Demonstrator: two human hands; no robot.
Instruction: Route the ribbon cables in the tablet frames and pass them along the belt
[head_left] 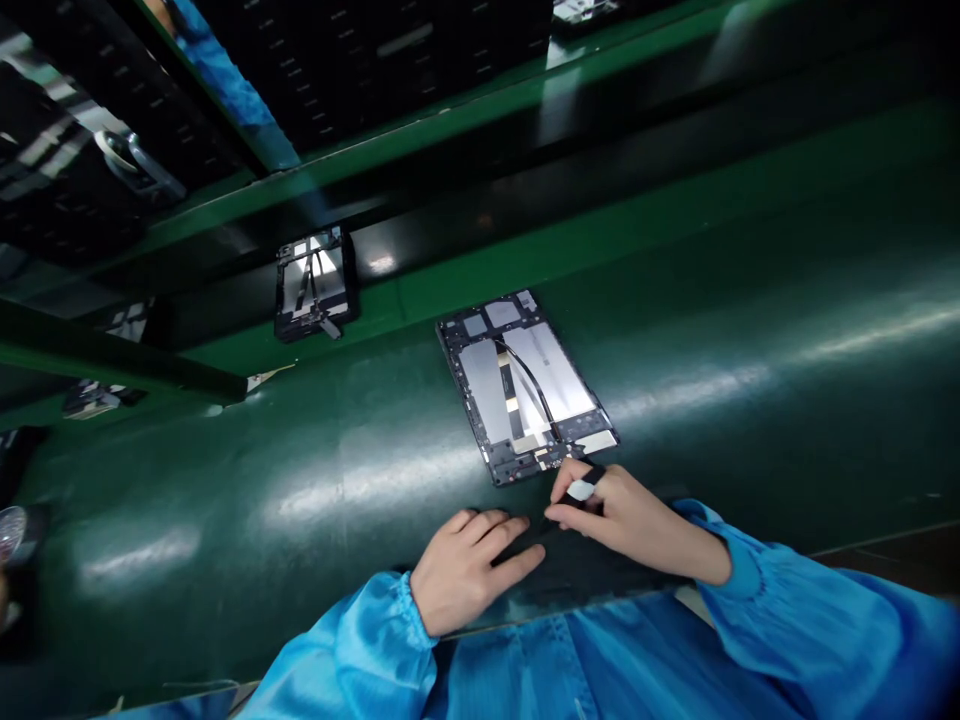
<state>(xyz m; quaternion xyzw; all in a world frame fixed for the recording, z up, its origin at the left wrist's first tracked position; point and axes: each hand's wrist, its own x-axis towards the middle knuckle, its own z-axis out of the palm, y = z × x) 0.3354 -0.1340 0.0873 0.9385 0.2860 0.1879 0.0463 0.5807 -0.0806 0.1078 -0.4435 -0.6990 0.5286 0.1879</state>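
Note:
An opened tablet (529, 385) lies on the green bench with its silver battery panels, a dark cable and a ribbon strip showing. Just below its near edge is my right hand (619, 510), thumb and fingers curled together in a pinch. A black band with a pale oval piece (581, 490) sits at the fingers of that hand. What the pinch holds, if anything, is hidden. My left hand (472, 565) rests palm down on the bench, fingers stretched out, slightly apart from the tablet.
Another opened tablet (313, 282) rests on the dark strip beyond the bench (360, 430), at the upper left. Several dark trays stand along the back. A green bar (135, 350) juts in from the left. A blue sleeve (232, 80) shows behind the rack.

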